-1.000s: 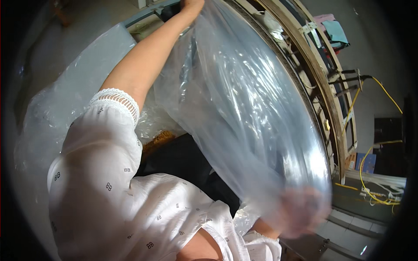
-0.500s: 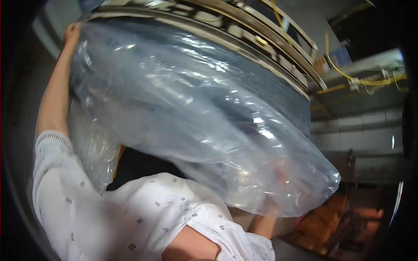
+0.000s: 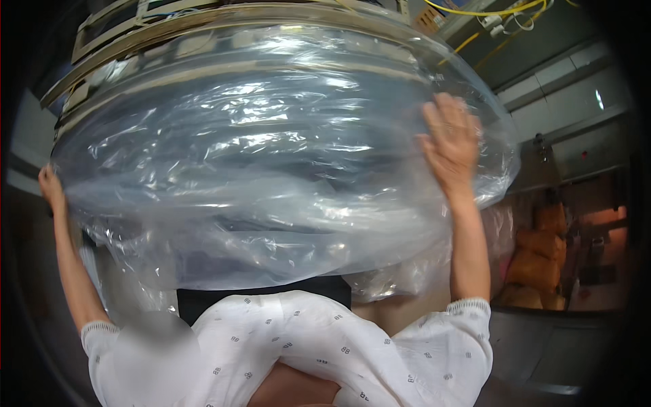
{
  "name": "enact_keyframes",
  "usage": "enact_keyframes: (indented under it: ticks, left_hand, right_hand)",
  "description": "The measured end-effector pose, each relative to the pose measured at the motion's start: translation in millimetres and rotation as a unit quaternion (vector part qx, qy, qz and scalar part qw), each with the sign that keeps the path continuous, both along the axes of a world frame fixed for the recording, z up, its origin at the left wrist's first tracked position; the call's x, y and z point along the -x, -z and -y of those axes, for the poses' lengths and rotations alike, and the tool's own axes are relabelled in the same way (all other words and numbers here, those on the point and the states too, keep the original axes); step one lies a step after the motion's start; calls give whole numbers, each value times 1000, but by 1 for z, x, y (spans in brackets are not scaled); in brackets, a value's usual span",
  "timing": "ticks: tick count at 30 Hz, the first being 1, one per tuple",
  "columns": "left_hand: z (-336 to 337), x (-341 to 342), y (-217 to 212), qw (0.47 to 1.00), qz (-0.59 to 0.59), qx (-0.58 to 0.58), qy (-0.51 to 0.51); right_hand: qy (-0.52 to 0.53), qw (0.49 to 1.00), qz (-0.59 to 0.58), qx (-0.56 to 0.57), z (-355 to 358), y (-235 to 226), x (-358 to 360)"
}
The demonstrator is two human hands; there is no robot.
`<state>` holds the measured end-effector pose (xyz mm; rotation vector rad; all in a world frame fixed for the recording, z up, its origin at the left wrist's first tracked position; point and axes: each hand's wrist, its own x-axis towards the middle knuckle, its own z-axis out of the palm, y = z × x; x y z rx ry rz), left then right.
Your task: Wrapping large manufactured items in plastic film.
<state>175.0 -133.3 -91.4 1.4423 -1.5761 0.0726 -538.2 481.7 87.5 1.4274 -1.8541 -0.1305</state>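
Note:
A wide, clear plastic sheet (image 3: 271,142) stretches across in front of me, wrinkled and shiny, draped over a dark grey surface that shows through it. At its left end my left hand (image 3: 51,186) is closed on the sheet's edge. My right hand (image 3: 453,144) lies on the right part of the sheet with its fingers extended, slightly blurred. The near part of the sheet sags in folds toward my body, over a black piece (image 3: 264,296) at my waist.
Along the far side runs a pale frame of slats (image 3: 203,27). Yellow cables (image 3: 488,11) and white plugs (image 3: 493,22) hang at the upper right. Orange-brown bundles (image 3: 532,271) lie on the right. More crumpled clear plastic (image 3: 393,278) hangs below the sheet.
My right hand has come from beneath the sheet at lower right up onto its top. The sheet now spreads farther over the far frame. My left hand appears lower, still gripping the edge.

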Motion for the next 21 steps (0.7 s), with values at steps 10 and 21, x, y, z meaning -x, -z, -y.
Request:
enact_keyframes:
  ticks: [10, 21]
  left_hand:
    - [-5, -16, 13, 982, 182, -41, -6]
    - [0, -32, 17, 985, 139, -97, -24]
  right_hand:
    - [62, 954, 243, 163, 44, 71, 61]
    - [79, 856, 476, 184, 94, 80, 113]
